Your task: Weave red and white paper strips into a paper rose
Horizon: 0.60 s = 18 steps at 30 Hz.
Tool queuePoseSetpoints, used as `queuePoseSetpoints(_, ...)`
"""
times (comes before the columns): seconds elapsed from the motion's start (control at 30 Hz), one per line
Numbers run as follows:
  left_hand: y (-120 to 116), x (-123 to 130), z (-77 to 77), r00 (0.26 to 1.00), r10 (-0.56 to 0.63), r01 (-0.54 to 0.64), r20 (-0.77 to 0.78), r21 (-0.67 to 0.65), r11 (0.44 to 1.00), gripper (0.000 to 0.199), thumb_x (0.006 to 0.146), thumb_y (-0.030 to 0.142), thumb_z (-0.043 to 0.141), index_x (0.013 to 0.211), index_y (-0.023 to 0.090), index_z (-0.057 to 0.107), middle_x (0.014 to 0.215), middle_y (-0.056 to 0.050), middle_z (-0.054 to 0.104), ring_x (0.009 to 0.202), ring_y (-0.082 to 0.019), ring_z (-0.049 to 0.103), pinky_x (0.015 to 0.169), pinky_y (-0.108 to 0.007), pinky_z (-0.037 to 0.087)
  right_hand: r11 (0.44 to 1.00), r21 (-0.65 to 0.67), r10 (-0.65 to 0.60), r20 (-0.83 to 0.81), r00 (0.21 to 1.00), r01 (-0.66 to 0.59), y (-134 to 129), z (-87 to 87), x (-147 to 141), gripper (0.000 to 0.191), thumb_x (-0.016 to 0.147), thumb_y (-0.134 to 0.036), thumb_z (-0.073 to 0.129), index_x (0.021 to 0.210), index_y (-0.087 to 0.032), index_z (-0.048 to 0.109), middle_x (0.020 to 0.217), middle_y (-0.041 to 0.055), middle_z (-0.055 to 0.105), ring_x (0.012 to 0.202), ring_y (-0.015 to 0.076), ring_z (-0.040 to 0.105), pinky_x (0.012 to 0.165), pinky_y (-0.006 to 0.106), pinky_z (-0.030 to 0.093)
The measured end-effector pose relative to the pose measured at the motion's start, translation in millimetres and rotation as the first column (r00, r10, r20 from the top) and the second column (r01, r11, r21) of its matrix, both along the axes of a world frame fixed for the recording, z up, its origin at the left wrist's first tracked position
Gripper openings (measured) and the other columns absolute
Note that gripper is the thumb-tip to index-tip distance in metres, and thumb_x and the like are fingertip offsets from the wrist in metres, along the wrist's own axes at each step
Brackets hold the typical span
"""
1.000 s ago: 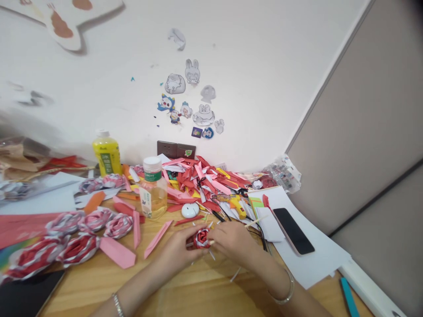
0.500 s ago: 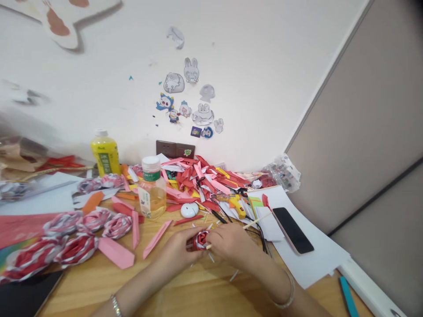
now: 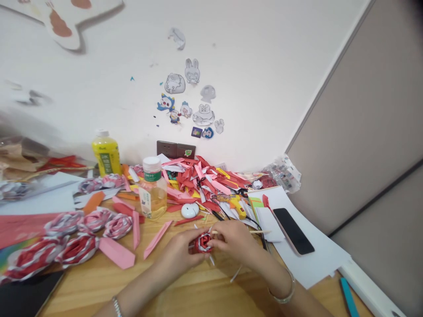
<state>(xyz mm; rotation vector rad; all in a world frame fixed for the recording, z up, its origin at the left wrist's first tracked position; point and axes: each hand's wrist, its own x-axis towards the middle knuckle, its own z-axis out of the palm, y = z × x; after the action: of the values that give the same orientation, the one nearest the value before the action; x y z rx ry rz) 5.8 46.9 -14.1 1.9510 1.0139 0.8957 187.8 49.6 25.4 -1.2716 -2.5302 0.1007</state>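
My left hand (image 3: 181,250) is closed around a small red and white paper rose (image 3: 202,243), held just above the wooden table. Pinched in my right hand (image 3: 233,240) is a thin wooden stick (image 3: 261,231), its tip beside the rose's upper right edge and its other end pointing right. The right fingertips are close against the rose; whether they touch it I cannot tell. White paper strips (image 3: 210,259) stick out around the flower. On the left lie several finished-looking roses of twisted paper, among them a red and white one (image 3: 77,249) and a pink one (image 3: 118,226).
A heap of folded paper strips (image 3: 205,180) lies along the wall. Nearby are a tea bottle (image 3: 153,189), a yellow drink bottle (image 3: 106,154), a white earbud case (image 3: 190,210) and a yellow glue gun (image 3: 237,206). A phone (image 3: 293,231) rests on white paper at the right.
The stick has swung from slanting up to the right to nearly level, and its tip has moved from the rose's lower side to its upper right. The left hand keeps its grip.
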Motion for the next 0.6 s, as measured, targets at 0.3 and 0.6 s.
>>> queuePoseSetpoints(0.3, -2, 2, 5.9, 0.994, -0.019, 0.033, 0.111, -0.128, 0.991, 0.044, 0.064, 0.015, 0.065, 0.108, 0.024, 0.065, 0.106, -0.003, 0.07, 0.089, -0.023, 0.067, 0.08, -0.031, 0.053, 1.0, -0.011, 0.02, -0.042, 0.999, -0.021, 0, 5.1, 2, 0.021, 0.076, -0.04, 0.066, 0.075, -0.02, 0.059, 0.068, -0.0049, 0.061, 0.061, 0.0113, 0.053, 0.052, 0.021, 0.027)
queuePoseSetpoints(0.6, -2, 3, 2.1, 0.984, 0.014, 0.012, 0.177, -0.148, 0.989, 0.045, 0.068, 0.021, 0.067, 0.112, 0.02, 0.061, 0.113, -0.007, 0.067, 0.099, -0.023, 0.064, 0.085, -0.032, 0.052, 0.992, 0.111, 0.067, -0.077, 0.995, -0.059, -2, 11.4, 4, 0.025, 0.078, -0.043, 0.063, 0.078, -0.018, 0.06, 0.07, -0.0012, 0.061, 0.064, 0.0129, 0.054, 0.055, 0.022, 0.031)
